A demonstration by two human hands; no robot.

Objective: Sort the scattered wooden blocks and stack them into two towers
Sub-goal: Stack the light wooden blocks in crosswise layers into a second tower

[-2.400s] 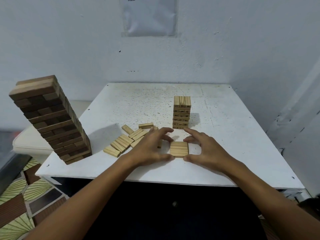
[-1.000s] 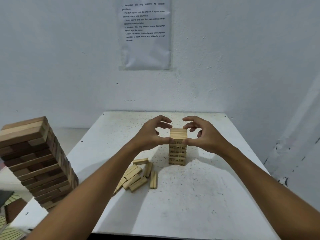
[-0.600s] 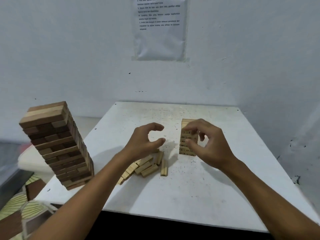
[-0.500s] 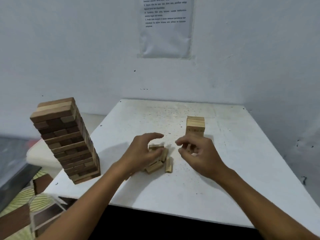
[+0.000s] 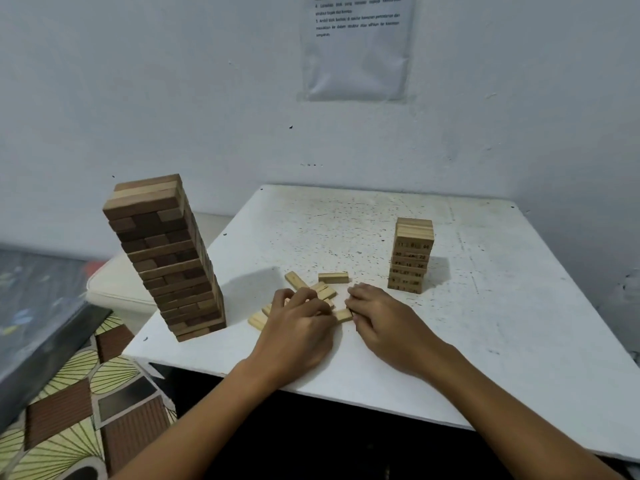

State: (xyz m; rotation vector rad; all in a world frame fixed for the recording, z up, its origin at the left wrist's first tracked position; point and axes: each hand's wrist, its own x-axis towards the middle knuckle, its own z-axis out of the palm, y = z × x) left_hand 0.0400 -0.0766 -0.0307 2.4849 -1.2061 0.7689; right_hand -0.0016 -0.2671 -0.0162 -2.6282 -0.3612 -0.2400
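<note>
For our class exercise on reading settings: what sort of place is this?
Probably a plain indoor room set up for a block-stacking exercise: a worn white table against a bare white wall, with a printed instruction sheet pinned above.

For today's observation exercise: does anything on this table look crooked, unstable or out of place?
Yes. The tall dark tower leans and stands at the table's left edge. Loose light blocks lie scattered by both hands; the small light tower looks straight.
</note>
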